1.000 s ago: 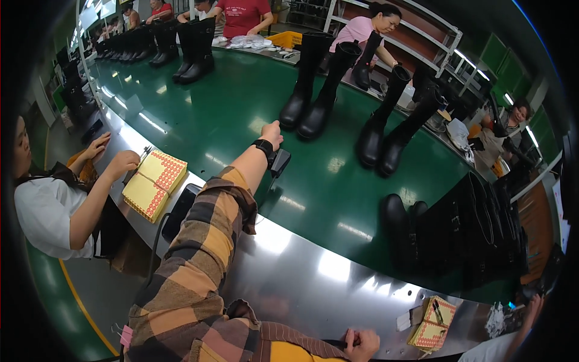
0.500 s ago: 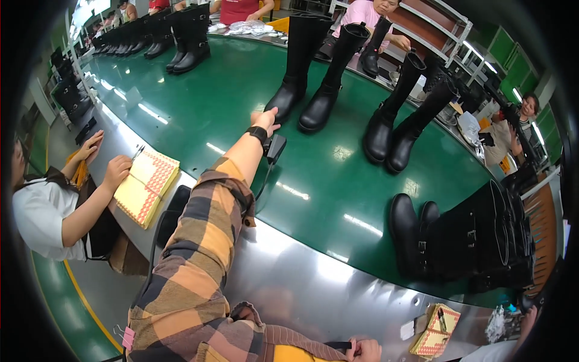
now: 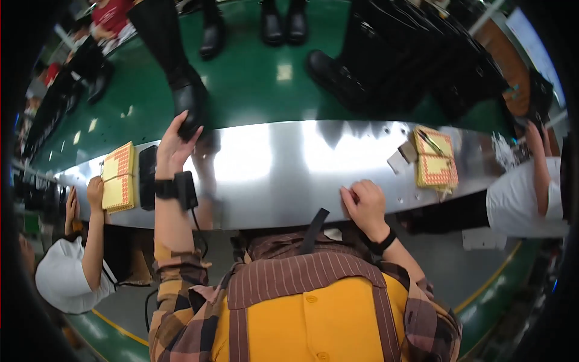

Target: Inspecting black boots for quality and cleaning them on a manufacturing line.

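Observation:
A tall black boot [image 3: 189,96] stands slanted where the green belt meets the metal ledge, with its toe toward me. Thumb and fingers of my left hand [image 3: 174,148] close around that toe. My right hand [image 3: 367,206] rests by the near edge of the metal ledge [image 3: 265,193], fingers curled in with nothing visible in them. A dark strap [image 3: 313,231] sticks up in front of my waist, apart from that hand. On my left wrist is a black band with a small box [image 3: 186,189] and a cable.
More black boots [image 3: 283,24] stand farther back on the green belt [image 3: 253,84], with a dense group [image 3: 398,66] at right. Bundled yellow-and-red cards [image 3: 119,178] and a black phone-like slab [image 3: 148,178] lie left; another card bundle [image 3: 435,158] lies right. Co-workers sit on both sides.
My left hand has drawn a boot from the belt toward me. My right hand has left the dark strap and come onto the ledge. The view has turned downward and right.

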### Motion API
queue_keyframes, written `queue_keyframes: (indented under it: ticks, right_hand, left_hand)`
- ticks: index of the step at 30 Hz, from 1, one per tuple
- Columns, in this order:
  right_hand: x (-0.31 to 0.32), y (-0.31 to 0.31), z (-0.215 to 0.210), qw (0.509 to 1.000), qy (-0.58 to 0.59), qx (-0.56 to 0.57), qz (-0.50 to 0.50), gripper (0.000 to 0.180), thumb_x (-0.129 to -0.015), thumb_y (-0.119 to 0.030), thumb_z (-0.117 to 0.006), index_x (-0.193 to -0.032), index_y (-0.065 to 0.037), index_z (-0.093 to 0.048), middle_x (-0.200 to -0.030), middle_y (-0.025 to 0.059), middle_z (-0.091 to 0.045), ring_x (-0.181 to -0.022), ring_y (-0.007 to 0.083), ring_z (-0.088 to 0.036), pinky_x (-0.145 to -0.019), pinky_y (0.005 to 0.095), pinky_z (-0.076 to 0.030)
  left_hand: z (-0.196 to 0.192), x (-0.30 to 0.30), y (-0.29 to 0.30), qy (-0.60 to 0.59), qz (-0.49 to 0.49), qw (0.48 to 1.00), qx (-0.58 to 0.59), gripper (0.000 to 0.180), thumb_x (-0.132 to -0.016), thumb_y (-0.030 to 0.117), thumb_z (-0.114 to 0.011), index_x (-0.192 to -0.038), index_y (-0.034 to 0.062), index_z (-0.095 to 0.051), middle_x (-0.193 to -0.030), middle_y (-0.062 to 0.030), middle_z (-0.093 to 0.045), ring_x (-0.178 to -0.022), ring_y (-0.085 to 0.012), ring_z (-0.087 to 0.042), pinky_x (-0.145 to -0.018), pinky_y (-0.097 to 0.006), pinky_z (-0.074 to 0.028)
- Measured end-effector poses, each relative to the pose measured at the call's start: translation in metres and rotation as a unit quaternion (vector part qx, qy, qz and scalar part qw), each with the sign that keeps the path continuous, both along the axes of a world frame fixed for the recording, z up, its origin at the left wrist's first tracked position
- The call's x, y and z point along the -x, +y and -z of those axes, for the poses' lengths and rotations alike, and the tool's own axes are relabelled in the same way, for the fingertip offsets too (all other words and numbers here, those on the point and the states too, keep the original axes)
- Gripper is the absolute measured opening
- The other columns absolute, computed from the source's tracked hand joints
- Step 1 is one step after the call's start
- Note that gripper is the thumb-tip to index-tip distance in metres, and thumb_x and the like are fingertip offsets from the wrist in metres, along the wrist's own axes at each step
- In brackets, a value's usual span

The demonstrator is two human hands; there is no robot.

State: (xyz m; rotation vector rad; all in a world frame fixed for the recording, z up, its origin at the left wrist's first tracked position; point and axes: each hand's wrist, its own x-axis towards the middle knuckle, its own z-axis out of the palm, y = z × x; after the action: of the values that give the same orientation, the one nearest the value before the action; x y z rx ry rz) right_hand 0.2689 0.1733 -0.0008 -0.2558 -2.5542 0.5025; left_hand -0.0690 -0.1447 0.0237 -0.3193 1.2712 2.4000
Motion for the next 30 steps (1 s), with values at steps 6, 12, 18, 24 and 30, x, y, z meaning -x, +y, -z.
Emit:
queue_keyframes:
  ticks: [6,12,18,24,30]
  right_hand:
    - [-0.028,0.060,-0.034,0.975,0.057,0.103,0.189,0.014,-0.084,-0.018,-0.070,-0.084,-0.004,-0.066,-0.080,0.0099,-0.065,-0.074,0.0270,-0.062,-0.069,0.0376,-0.046]
    - [-0.049,0.200,-0.053,0.945,-0.045,-0.161,0.282,0.025,-0.088,-0.022,-0.064,-0.110,-0.011,-0.068,-0.103,0.0150,-0.068,-0.096,0.0362,-0.061,-0.082,0.0447,-0.049]
    - [-0.074,0.278,-0.019,0.965,-0.117,-0.082,0.221,0.034,-0.081,-0.014,-0.069,-0.114,-0.005,-0.066,-0.095,0.0159,-0.071,-0.086,0.0343,-0.067,-0.078,0.0377,-0.051]
    - [-0.057,0.233,-0.044,0.950,-0.080,-0.218,0.210,0.020,-0.087,-0.015,-0.066,-0.102,-0.002,-0.068,-0.091,0.0171,-0.068,-0.080,0.0323,-0.065,-0.073,0.0401,-0.050]
    - [-0.026,0.157,-0.089,0.983,0.011,-0.029,0.179,0.027,-0.101,-0.022,-0.051,-0.117,-0.002,-0.060,-0.097,0.0139,-0.068,-0.084,0.0229,-0.066,-0.077,0.0319,-0.049]
  left_hand:
    - [-0.017,-0.155,0.033,0.012,0.042,0.999,0.023,0.030,-0.091,0.018,-0.066,-0.114,0.0003,-0.061,-0.106,-0.0105,-0.067,-0.090,-0.0216,-0.067,-0.075,-0.034,-0.060]
    - [-0.021,-0.220,0.057,0.044,0.019,0.992,0.120,0.064,-0.079,0.013,-0.080,-0.121,-0.0061,-0.036,-0.106,-0.0171,-0.059,-0.086,-0.0200,-0.065,-0.066,-0.031,-0.060]
    - [-0.037,-0.225,0.064,0.081,0.041,0.987,0.135,0.101,-0.074,0.013,-0.082,-0.147,0.0050,-0.014,-0.116,-0.0187,-0.054,-0.089,-0.0196,-0.063,-0.064,-0.028,-0.057]
    - [-0.033,-0.219,0.065,0.156,0.032,0.977,0.142,0.098,-0.078,0.015,-0.081,-0.151,0.0091,-0.015,-0.115,-0.0161,-0.054,-0.090,-0.0200,-0.062,-0.061,-0.029,-0.057]
    - [-0.042,-0.207,0.062,0.110,0.027,0.993,0.042,0.091,-0.082,0.018,-0.074,-0.151,0.0073,-0.015,-0.121,-0.0174,-0.049,-0.088,-0.0198,-0.063,-0.057,-0.030,-0.060]
